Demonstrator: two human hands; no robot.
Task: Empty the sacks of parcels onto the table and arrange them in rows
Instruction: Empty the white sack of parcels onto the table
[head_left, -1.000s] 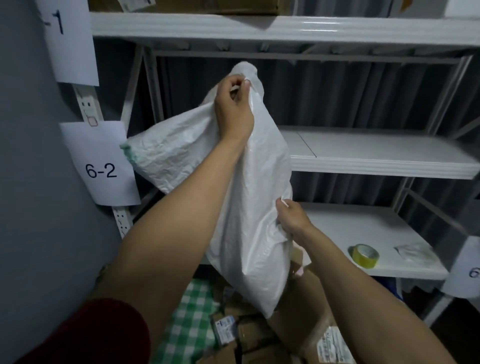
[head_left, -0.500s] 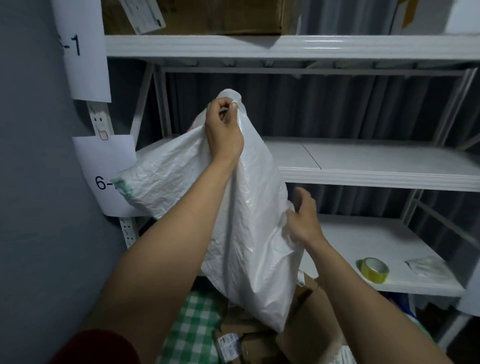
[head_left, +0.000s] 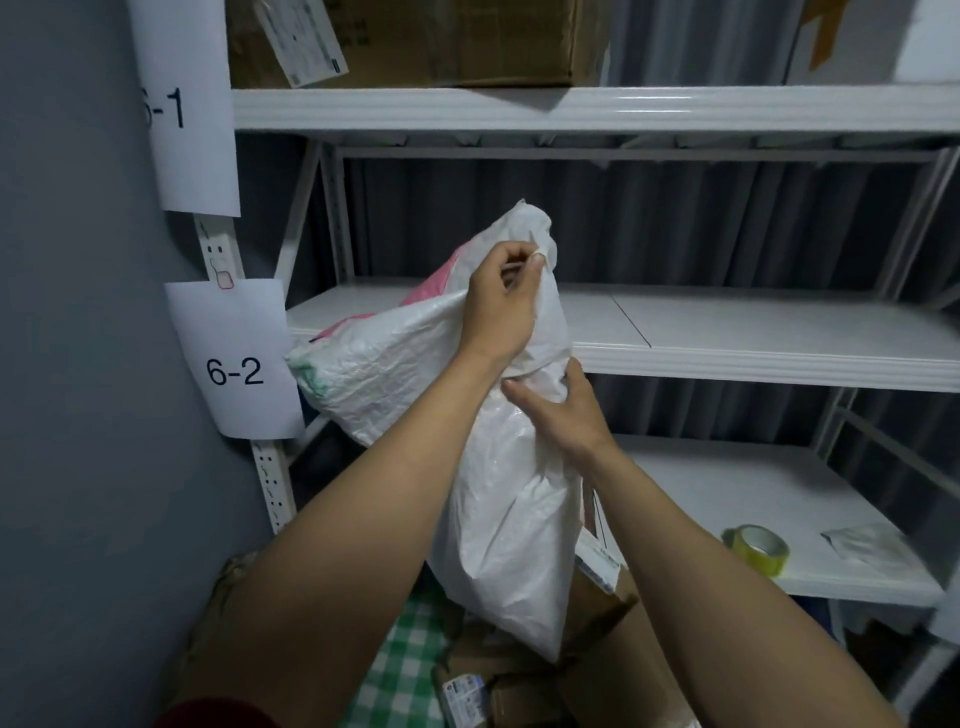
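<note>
White woven sack (head_left: 498, 488) with pink and green markings; green-and-white checked cloth (head_left: 410, 670); yellow tape roll (head_left: 757, 548)

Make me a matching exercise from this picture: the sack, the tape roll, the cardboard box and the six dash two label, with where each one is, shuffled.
Things:
1. white sack
2. tape roll
3. cardboard box
4. 6-2 label

Places:
A. on the highest shelf in view
B. on the shelf post
C. gripped by the left hand
D. on the lowest shelf in view

Pairs: 1-C, 2-D, 3-A, 4-B.
</note>
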